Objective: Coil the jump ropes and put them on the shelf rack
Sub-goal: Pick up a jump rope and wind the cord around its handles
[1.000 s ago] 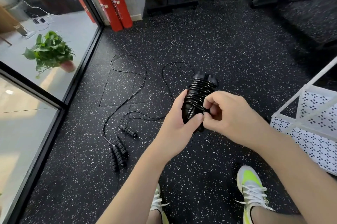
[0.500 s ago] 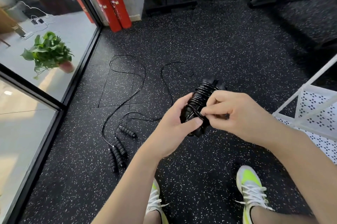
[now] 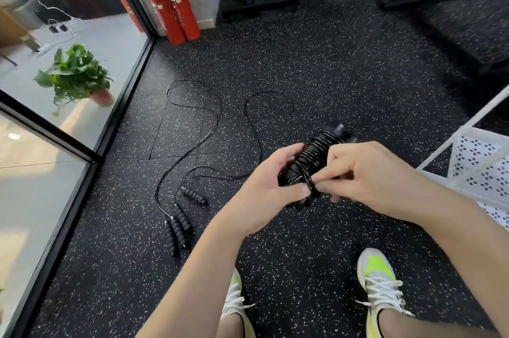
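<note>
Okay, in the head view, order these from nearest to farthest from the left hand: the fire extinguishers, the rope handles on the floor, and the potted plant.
From the left hand:
1. Rope handles on the floor, just down-left of it.
2. Potted plant, far left behind the glass.
3. Fire extinguishers, at the back wall.

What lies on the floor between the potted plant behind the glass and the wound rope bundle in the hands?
In the head view: loose jump ropes, their cords looping over the speckled floor, handles lying nearer the person.

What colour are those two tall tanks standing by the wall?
The fire extinguishers are bright red, seen best near the top of the head view.
</note>
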`<state>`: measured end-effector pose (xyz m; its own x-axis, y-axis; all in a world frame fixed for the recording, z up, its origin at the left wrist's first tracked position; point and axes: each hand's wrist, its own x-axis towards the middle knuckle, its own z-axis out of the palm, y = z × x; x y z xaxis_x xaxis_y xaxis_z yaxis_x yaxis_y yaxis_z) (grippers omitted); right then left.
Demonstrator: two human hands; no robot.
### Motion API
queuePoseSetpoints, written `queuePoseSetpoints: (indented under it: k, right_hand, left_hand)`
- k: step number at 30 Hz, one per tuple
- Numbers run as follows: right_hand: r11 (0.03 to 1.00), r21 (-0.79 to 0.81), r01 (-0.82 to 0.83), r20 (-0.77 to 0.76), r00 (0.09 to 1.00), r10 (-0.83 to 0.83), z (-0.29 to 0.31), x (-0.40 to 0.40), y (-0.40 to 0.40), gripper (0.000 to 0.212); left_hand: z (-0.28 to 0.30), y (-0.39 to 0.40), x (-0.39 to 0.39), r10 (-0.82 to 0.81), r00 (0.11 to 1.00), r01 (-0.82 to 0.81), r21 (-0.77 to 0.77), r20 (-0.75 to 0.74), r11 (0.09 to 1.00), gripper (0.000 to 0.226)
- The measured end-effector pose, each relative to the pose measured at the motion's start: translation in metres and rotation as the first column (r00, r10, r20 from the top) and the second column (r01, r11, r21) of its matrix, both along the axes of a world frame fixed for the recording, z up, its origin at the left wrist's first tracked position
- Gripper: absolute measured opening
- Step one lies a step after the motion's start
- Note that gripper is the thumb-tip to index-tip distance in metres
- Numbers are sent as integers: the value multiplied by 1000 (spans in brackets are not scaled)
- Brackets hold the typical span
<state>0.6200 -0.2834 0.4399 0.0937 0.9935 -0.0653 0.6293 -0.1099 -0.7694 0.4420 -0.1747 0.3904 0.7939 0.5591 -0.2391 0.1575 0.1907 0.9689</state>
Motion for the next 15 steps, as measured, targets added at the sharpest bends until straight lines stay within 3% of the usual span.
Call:
queuePoseSetpoints:
  k: [3, 8, 15]
  right_hand:
    - [999, -32, 39, -29, 999, -40, -4, -4, 0, 14]
    - [990, 132, -45, 236, 972, 13, -7, -9, 1, 10]
    - [959, 283, -15, 202, 978, -44, -16, -8, -5, 9]
  left_hand:
    - [-2, -1, 2, 23, 1000, -23, -41, 5, 999, 74]
    - [-1, -1, 3, 46, 997, -35, -149, 67, 988, 69]
    - [3, -2, 4, 65, 993, -39, -236, 103, 971, 59]
